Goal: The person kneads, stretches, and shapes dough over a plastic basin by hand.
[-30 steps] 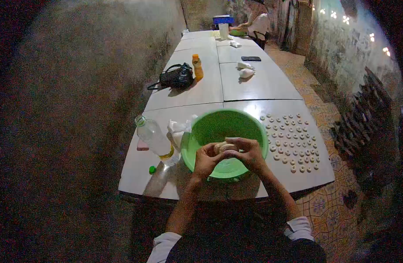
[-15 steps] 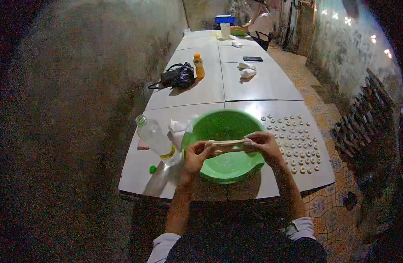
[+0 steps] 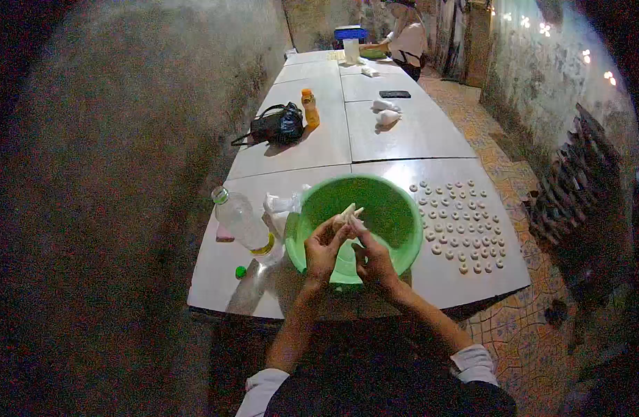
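Note:
Above a wide green basin [image 3: 401,226], both my hands hold a piece of pale dough [image 3: 348,214]. My left hand [image 3: 321,254] pinches it from the left, fingers closed. Fingertips of my right hand [image 3: 376,263] press on it from the right, close against the left ones. Two ends of the dough stick up beyond the fingers; the rest is covered by them. To the right of the basin, several rows of small pale dough rings [image 3: 465,226] lie on the white table [image 3: 430,295].
Left of the basin are a clear plastic bottle [image 3: 242,217], a green cap [image 3: 240,272] and a white plastic bag [image 3: 281,203]. Farther off lie a black bag [image 3: 278,126], an orange bottle [image 3: 310,111], white bundles [image 3: 387,117] and a dark phone [image 3: 394,94]. Another person [image 3: 408,42] stands at the far end.
The dough was a strip stretched between my separated hands. Now my hands are together, the right having moved left, and the dough is bunched with its ends pointing up.

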Tool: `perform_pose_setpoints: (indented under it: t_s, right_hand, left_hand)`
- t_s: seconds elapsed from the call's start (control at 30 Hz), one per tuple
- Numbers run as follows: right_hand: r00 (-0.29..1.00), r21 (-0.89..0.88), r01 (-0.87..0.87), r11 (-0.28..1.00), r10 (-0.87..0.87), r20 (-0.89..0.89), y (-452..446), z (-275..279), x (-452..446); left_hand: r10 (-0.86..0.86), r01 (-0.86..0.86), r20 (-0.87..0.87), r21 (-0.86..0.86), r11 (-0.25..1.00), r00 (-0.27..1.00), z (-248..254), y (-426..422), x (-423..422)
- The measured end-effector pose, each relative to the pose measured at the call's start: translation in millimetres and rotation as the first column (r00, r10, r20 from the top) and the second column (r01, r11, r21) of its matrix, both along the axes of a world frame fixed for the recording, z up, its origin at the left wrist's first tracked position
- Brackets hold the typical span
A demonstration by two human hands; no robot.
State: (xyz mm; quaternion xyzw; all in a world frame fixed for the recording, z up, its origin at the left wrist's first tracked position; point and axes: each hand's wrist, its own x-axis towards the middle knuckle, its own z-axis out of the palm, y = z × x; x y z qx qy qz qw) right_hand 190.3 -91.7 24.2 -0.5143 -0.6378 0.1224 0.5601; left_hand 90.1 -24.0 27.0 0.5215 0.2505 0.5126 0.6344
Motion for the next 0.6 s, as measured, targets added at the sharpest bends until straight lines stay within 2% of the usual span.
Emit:
perform_pose_setpoints:
  t_s: [0.03,0.1,0.17,0.2,0.27,0.3,0.37,0.4,0.43,0.47,0.57,0.6]
  right_hand:
    - [0.997,0.001,-0.03,1.0,0.03,-0.074,-0.4,7.2,4.1]
    - [0.997,0.027,-0.042,0.999,0.043,-0.067,6.5,11.0,14.6]
    - [0.999,0.0,0.0,1.0,0.0,0.039,2.3,28.0,22.5]
    - [0.999,0.002,0.0,1.0,0.0,0.041,1.9,37.9,26.0]
    - [0.98,0.188,0.048,0.981,-0.083,0.183,3.4,51.8,30.9]
    - [0.98,0.185,0.044,0.982,-0.078,0.183,4.3,50.7,31.4]
    - [0.973,0.03,-0.19,0.981,0.184,0.142,7.2,45.1,33.1]
    - [0.975,-0.074,-0.215,0.974,0.219,0.044,7.2,39.9,31.7]
    - [0.975,-0.071,-0.215,0.974,0.218,0.045,6.8,39.5,31.9]
    - [0.976,-0.086,-0.198,0.976,0.204,0.071,5.9,39.6,31.7]
    - [0.979,-0.057,-0.155,0.986,0.161,0.124,3.3,39.9,29.6]
    - [0.985,-0.065,-0.121,0.99,0.128,0.115,5.0,36.3,31.5]
  left_hand:
    - [0.011,-0.009,-0.058,0.035,0.999,0.998,-1.8,-0.6,-2.3]
    - [0.023,-0.015,-0.118,0.066,0.998,0.993,-8.5,-2.3,-6.4]
    - [-0.006,0.01,-0.074,0.055,0.998,0.997,-13.2,0.6,-7.3]
    - [-0.032,0.034,-0.119,0.015,0.999,0.992,-9.5,1.5,-10.7]
    - [-0.084,0.081,-0.111,-0.034,0.996,0.99,-0.9,2.2,-16.2]
    - [-0.14,0.131,-0.104,-0.085,0.988,0.985,4.1,0.9,-18.1]
    - [-0.15,0.137,-0.14,-0.098,0.986,0.979,10.7,-3.4,-16.3]
    - [-0.166,0.163,-0.15,-0.033,0.986,0.975,11.5,-3.7,-14.7]
    - [-0.18,0.187,-0.161,0.03,0.982,0.97,12.5,-3.4,-14.2]
    - [-0.127,0.153,-0.289,0.071,0.986,0.949,13.1,-1.3,-15.4]
    - [-0.113,0.14,-0.261,0.088,0.986,0.959,10.0,3.3,-18.2]
    - [-0.026,0.084,-0.371,0.14,0.987,0.928,15.8,2.0,-19.0]
